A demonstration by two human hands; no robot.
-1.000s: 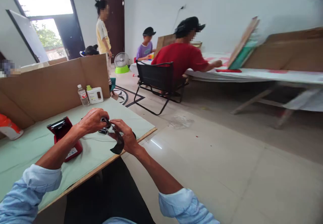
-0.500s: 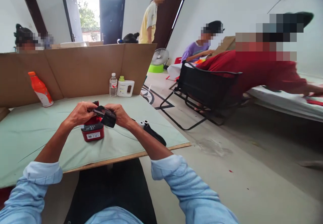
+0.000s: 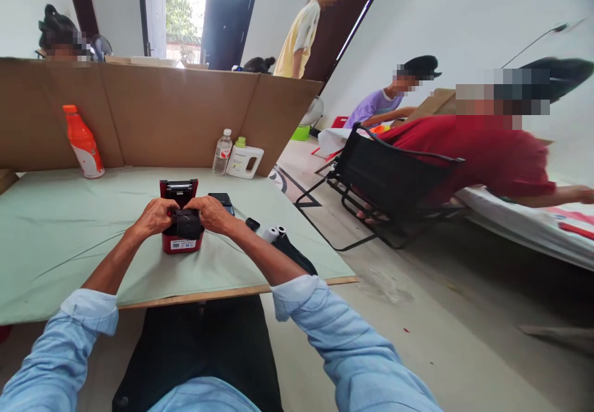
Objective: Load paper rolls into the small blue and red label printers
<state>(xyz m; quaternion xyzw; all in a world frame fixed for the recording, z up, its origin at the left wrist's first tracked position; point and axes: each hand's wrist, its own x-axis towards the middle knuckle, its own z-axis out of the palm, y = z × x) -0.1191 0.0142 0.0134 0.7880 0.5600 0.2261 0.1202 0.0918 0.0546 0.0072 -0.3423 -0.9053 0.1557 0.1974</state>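
A small red and black printer [image 3: 182, 244] stands on the green cloth of the table, its lid raised at the back. Just over its opening is a dark, glossy, rounded part [image 3: 188, 226], held between both hands. My left hand [image 3: 156, 216] pinches its left end, fingers closed. From the other side, my right hand [image 3: 213, 214] is closed on the right end. Whether the part touches the printer's inside I cannot tell, since the hands cover much of it. Behind my right hand lies a flat dark device [image 3: 221, 201].
Right of my forearm are a small black object [image 3: 252, 224], white rolls [image 3: 271, 235] and a black pouch [image 3: 297, 255]. An orange bottle [image 3: 84, 143], a water bottle [image 3: 221, 153] and a white jug [image 3: 244, 161] stand by the cardboard screen [image 3: 176, 115]. A person in red sits at right.
Both hands have brought the dark part down and level over the printer. The raised lid and the flat device now show more clearly. My view has shifted.
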